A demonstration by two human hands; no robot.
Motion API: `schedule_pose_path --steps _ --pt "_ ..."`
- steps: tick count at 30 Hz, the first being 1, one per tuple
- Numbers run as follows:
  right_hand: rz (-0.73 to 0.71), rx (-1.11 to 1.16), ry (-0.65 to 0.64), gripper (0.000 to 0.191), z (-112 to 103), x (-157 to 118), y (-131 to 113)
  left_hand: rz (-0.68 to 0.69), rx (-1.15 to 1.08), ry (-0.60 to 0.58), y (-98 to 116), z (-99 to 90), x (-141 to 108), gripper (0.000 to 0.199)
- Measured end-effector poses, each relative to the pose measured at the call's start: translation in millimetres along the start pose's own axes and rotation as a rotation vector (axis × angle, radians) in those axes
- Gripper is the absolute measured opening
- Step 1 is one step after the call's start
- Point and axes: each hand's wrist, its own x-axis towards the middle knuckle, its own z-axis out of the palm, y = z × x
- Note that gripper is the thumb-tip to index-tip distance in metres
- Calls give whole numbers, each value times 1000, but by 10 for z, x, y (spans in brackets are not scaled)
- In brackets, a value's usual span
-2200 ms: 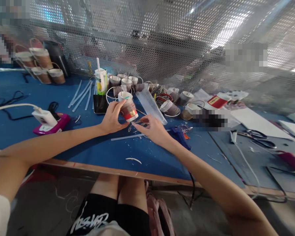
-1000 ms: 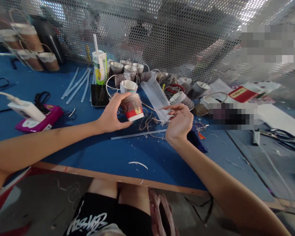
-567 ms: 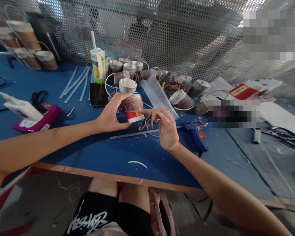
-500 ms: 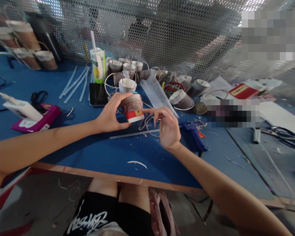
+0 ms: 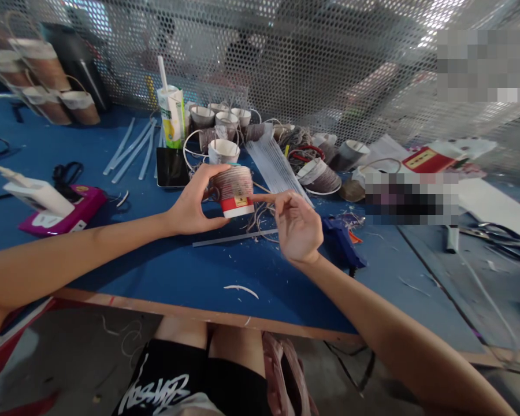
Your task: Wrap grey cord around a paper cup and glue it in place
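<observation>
My left hand [image 5: 193, 202] is closed round a paper cup [image 5: 237, 190], fingers at the top and thumb under the base. Brown cord is wound round the cup's upper part; below it show a red band with a yellow label and a white rim. My right hand [image 5: 301, 225] has its palm turned up and its index finger stretched to the cup's right side, at the edge of the cord winding. Its other fingers are bent loosely, and I see nothing held in them. Loose cord [image 5: 262, 216] lies behind and between the hands.
Behind the cup stand a white cup [image 5: 223, 151], a phone [image 5: 172, 167] and a drink carton [image 5: 171, 118]. Glue sticks [image 5: 132, 147] lie at left, near a purple power strip [image 5: 65, 211]. A blue glue gun [image 5: 344, 240] lies right of my hand, scissors [image 5: 496, 231] farther right.
My right hand has turned its palm further up and its index finger now points straighter at the cup. The cup in my left hand has tilted slightly.
</observation>
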Motion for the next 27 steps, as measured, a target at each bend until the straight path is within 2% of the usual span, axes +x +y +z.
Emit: schedule_pose_path --steps 3,7,9,11,14,16,18,20,24,27 --pt "43 195 112 31 -22 70 35 -1 -37 13 0 6 -9 75" --pt "156 168 315 24 -67 130 69 -58 -90 8 -5 16 -19 79" --pt "117 160 344 26 -67 121 43 -76 -118 -2 -15 23 -25 80" --pt "37 162 253 29 -46 87 -4 -77 -139 -10 -27 30 -29 80" --pt "-44 168 47 36 1 25 -63 -52 -154 -10 -35 34 -31 79" --pt "-43 170 -11 39 23 4 -73 -26 -166 -11 -33 32 -30 77" --pt "2 178 -10 40 27 4 -60 -11 -180 -13 -30 30 -30 75" --pt "47 200 47 37 13 20 -33 -17 -185 -13 -31 31 -30 75" --pt "105 252 253 26 -39 74 25 -37 -187 0 -37 39 -29 78" --pt "95 242 384 24 -53 103 29 -54 -187 -2 -42 45 -25 81"
